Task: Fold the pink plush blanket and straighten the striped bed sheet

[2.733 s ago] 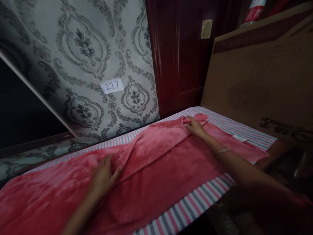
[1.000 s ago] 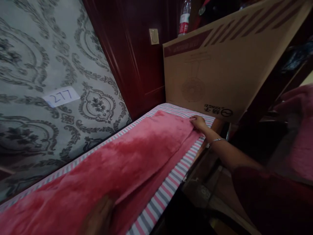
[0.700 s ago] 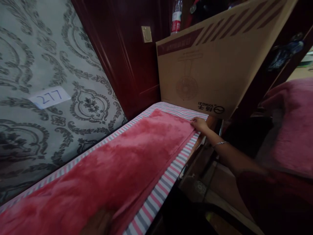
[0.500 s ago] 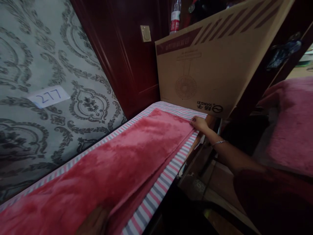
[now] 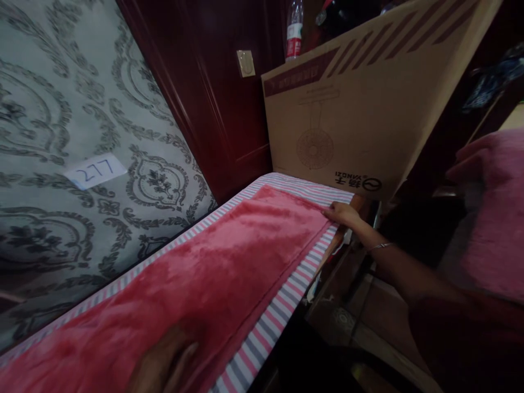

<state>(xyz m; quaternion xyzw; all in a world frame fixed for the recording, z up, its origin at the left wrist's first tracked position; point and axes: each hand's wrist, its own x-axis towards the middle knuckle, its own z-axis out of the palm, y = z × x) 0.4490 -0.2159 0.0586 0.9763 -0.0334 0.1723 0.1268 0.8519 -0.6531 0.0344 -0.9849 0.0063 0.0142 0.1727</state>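
Note:
A folded pink plush blanket (image 5: 213,262) lies lengthwise on a surface covered by a striped sheet (image 5: 266,327). My right hand (image 5: 343,214) pinches the blanket's far right corner between thumb and fingers; a thin bracelet is on that wrist. At the bottom of the view, my left hand (image 5: 164,357) rests on top of the blanket near its front edge. It is slightly blurred, with the fingers stretched out and the thumb apart. The blanket's layers nearly line up along the front edge, and its near end runs out of view.
A large cardboard box (image 5: 327,120) stands behind the far end, with a plastic bottle (image 5: 293,33) behind it. Patterned wallpaper (image 5: 155,180) bearing a "277" paper label (image 5: 96,170) borders the left side. Another pink plush cloth (image 5: 499,218) hangs at the right.
My left hand has shifted from the blanket's front edge up onto its top. The gap between the layers there has narrowed. My right hand still pinches the far corner; the view has shifted slightly.

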